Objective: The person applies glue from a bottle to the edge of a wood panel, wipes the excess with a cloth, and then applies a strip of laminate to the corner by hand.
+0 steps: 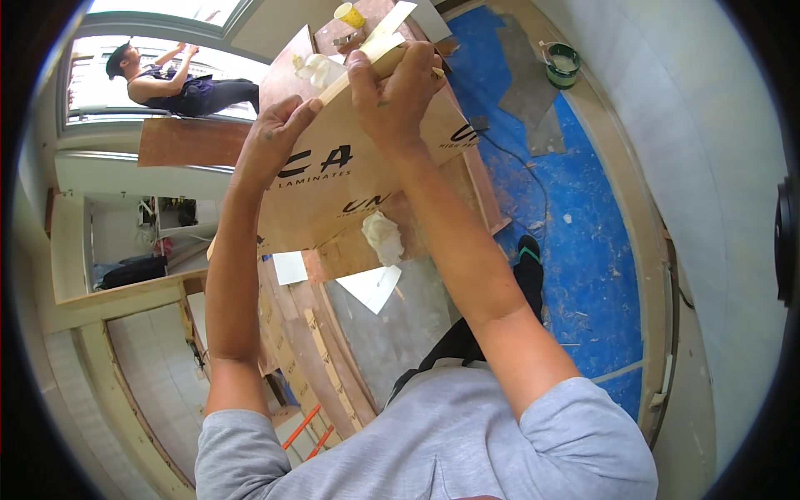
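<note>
A tan laminate-faced board (333, 204) with dark printing stands tilted in front of me. My left hand (279, 137) grips its upper edge, thumb pressed on the rim. Farther along that edge, my right hand (396, 96) is closed with the thumb on top, at a pale yellow strip (385, 29) that sticks out beyond the fingers. Something small and yellow (438, 73) shows beside the right fingers; its kind I cannot make out. A crumpled white cloth (382, 237) lies below the board, and another whitish crumpled piece (319, 72) lies beyond it.
On the wooden work surface (296, 52) beyond stands a yellow cup (349, 15). A green bucket (562, 65) sits on the right, beside blue floor sheeting (583, 250) crossed by a dark cable (533, 171). Another person (179, 83) is at the window. Wooden panels lie lower left.
</note>
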{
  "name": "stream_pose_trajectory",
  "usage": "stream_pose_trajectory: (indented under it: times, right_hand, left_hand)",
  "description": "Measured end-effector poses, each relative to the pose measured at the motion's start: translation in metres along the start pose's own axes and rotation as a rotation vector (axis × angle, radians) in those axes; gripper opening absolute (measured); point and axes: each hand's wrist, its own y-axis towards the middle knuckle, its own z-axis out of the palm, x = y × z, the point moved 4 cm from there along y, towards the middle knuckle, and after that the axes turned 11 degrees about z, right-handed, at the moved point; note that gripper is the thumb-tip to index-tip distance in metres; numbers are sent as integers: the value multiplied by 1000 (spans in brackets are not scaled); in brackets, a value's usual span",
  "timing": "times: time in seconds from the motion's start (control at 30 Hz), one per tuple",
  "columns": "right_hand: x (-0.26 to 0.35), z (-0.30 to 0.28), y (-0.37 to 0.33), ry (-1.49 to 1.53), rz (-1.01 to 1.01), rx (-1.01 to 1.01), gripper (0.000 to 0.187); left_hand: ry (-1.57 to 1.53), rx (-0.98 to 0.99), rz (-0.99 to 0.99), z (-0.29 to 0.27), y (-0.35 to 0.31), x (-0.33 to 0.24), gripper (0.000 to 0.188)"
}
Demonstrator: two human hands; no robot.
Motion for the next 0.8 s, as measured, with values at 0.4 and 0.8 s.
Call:
stream_pose_trajectory:
  times: [0.4,0.8]
  right_hand:
    - [-3,-2,3,72,137,59,39]
    - [3,-2,6,77,108,46,33]
  left_hand:
    - [26,-42,10,6,10,-3,53]
    - [162,-55,110,29,40,-32,41]
